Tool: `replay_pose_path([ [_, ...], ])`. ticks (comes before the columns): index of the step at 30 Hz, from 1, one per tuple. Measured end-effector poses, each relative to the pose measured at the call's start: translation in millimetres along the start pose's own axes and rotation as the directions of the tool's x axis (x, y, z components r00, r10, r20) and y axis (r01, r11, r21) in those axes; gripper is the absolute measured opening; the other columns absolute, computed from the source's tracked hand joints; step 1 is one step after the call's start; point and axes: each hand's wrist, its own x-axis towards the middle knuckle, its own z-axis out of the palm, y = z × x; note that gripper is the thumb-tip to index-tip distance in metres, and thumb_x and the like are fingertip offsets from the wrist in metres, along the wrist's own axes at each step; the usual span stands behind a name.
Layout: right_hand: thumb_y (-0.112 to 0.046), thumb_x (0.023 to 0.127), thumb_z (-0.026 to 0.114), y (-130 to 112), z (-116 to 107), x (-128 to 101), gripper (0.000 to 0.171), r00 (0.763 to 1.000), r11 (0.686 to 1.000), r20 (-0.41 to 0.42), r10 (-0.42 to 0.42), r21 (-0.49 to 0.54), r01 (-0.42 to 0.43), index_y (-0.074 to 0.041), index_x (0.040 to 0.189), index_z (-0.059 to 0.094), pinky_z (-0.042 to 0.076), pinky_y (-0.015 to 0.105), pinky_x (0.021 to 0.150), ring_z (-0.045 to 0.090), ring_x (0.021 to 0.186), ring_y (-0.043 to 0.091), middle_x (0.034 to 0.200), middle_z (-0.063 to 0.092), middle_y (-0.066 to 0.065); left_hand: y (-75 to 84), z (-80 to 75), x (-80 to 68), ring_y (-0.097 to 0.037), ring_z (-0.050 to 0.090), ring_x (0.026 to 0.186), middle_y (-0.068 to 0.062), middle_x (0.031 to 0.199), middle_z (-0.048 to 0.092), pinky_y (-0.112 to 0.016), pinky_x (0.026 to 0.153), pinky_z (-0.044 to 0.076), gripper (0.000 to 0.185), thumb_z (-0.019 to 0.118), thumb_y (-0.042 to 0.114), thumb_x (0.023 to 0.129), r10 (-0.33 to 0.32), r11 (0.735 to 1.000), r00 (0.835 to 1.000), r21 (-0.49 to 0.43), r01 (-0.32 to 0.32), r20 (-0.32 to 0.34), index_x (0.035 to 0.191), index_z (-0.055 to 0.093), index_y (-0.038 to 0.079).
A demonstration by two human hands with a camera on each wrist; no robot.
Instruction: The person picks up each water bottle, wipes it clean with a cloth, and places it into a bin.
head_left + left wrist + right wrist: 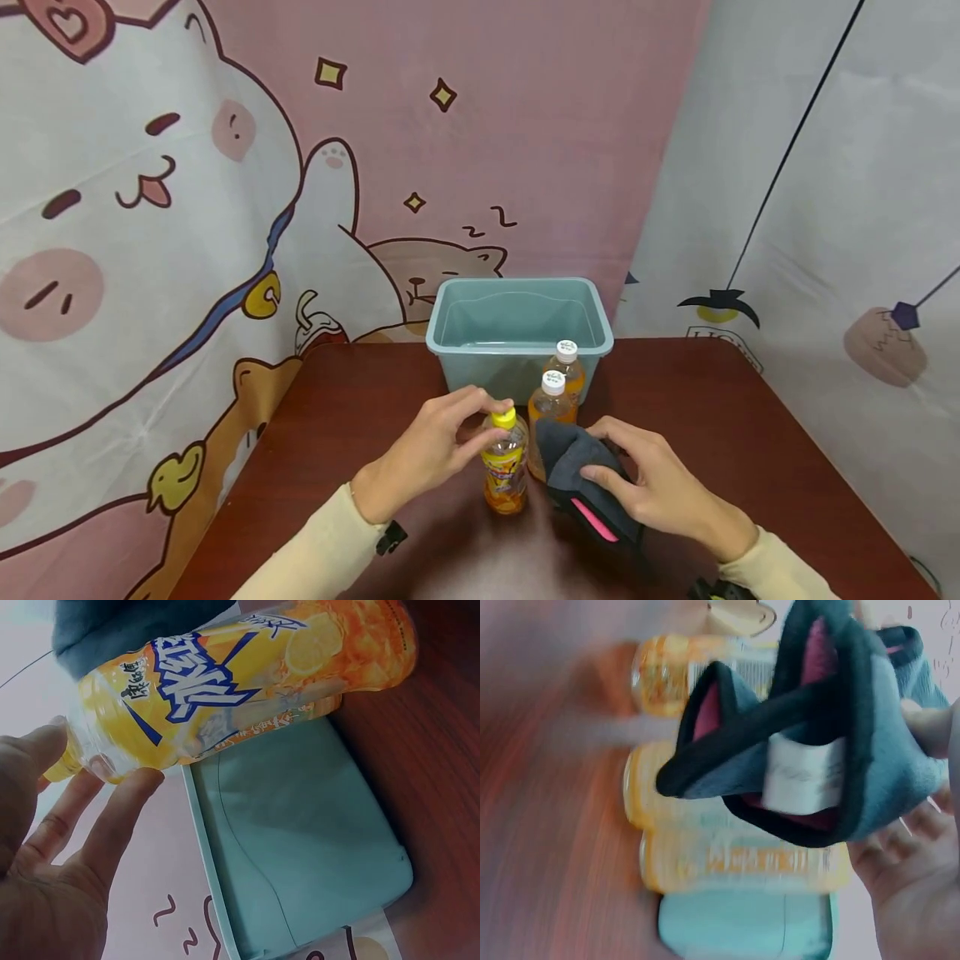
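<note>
A bottle of orange-brown drink (504, 479) with a yellow label and yellow cap stands upright on the table. My left hand (427, 450) pinches it at the cap between thumb and fingers; the left wrist view shows fingertips around the bottle's neck (94, 742). To the right of that bottle, my right hand (660, 483) grips a folded dark grey cloth item (581, 462) with black trim and pink lining. A white tag (802, 774) shows inside its folds in the right wrist view. Just behind are two white-capped orange drink bottles, the nearer one (546, 407) partly hidden by the cloth.
The farther white-capped bottle (576, 379) stands against the front of a light blue-green plastic bin (480, 371) at the table's back edge. Brown tabletop (360, 400) extends to both sides. A printed cartoon curtain (540, 150) hangs behind the table.
</note>
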Motion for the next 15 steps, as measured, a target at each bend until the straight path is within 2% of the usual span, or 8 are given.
replay_pose_path([
  [5, -0.001, 0.099, 0.091, -9, 15, 10, 0.054, 0.997, 1.000, -0.071, -0.023, -0.018, 0.022, -0.021, 0.145, 0.071, 0.065, 0.020, 0.075, 0.075, 0.090, 0.002, 0.120, 0.081, -0.006, -1.6, -0.3, 1.0, -0.006, 0.062, 0.094, 0.001, 0.136, 0.080, -0.015, 0.077, 0.056, 0.032, 0.087, 0.017, 0.106, 0.012, 1.000, 1.000, -0.018, -0.012, 0.008, 0.135, 0.074, 0.017],
  [9, -0.001, 0.096, 0.094, -11, 27, 16, 0.058, 0.993, 0.997, -0.112, -0.032, -0.075, 0.024, -0.018, 0.146, 0.071, 0.065, 0.016, 0.075, 0.077, 0.092, 0.000, 0.122, 0.082, -0.004, -3.4, 1.9, 2.2, -0.006, 0.063, 0.094, -0.001, 0.135, 0.080, -0.016, 0.076, 0.059, 0.035, 0.089, 0.015, 0.104, 0.056, 0.998, 0.998, -0.030, -0.056, -0.009, 0.135, 0.074, 0.017],
  [13, -0.004, 0.094, 0.096, -9, 35, 19, 0.055, 0.990, 0.987, -0.121, -0.072, -0.154, 0.053, -0.017, 0.143, 0.074, 0.063, 0.014, 0.086, 0.077, 0.101, 0.002, 0.123, 0.080, -0.008, -4.9, 4.5, 3.3, -0.007, 0.064, 0.093, -0.002, 0.133, 0.081, -0.017, 0.076, 0.061, 0.035, 0.089, 0.012, 0.103, 0.096, 0.995, 0.995, -0.033, -0.096, -0.025, 0.135, 0.074, 0.017],
  [15, -0.006, 0.095, 0.097, -7, 37, 20, 0.054, 0.989, 0.981, -0.116, -0.089, -0.182, 0.066, -0.017, 0.143, 0.075, 0.061, 0.013, 0.092, 0.076, 0.104, 0.004, 0.124, 0.079, -0.009, -4.7, 5.0, 3.2, -0.007, 0.064, 0.093, -0.001, 0.132, 0.081, -0.017, 0.077, 0.060, 0.035, 0.089, 0.012, 0.103, 0.096, 0.995, 0.995, -0.030, -0.097, -0.029, 0.135, 0.075, 0.017],
])
